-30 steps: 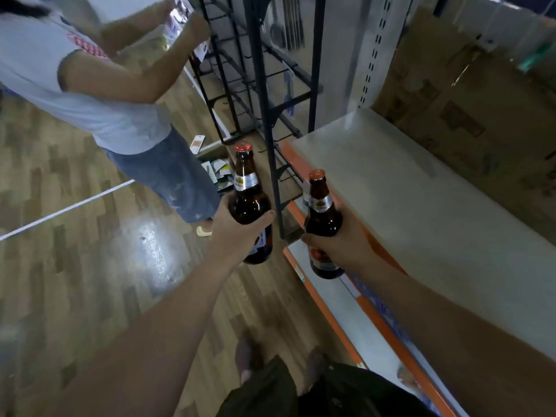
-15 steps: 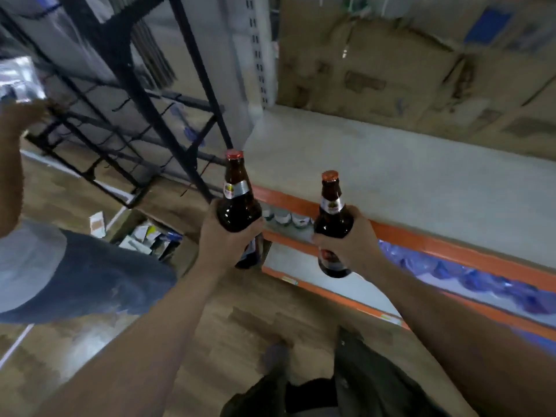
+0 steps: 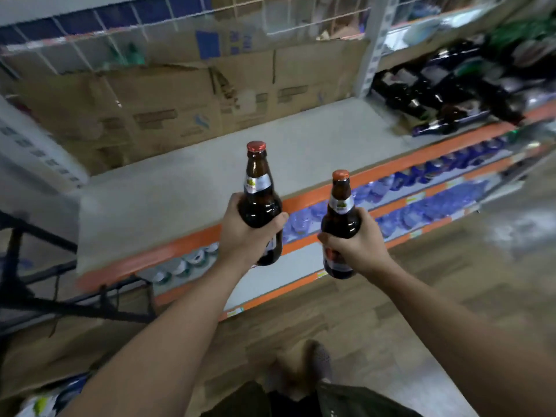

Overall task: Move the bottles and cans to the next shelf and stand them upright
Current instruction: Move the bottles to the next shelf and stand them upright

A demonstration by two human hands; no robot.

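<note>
The left hand [image 3: 246, 236] is wrapped round the belly of the first bottle [image 3: 258, 191], and the right hand [image 3: 358, 245] grips the second bottle [image 3: 341, 212] the same way. Both are carried caps up, probably so each can go straight down on its base. Just beyond the knuckles lies the grey shelf [image 3: 180, 191], with neither bottle resting on it yet (the destination, I judge). Far past the right hand, dark bottles [image 3: 436, 97] lie heaped on the neighbouring shelf, apparently awaiting the same trip.
</note>
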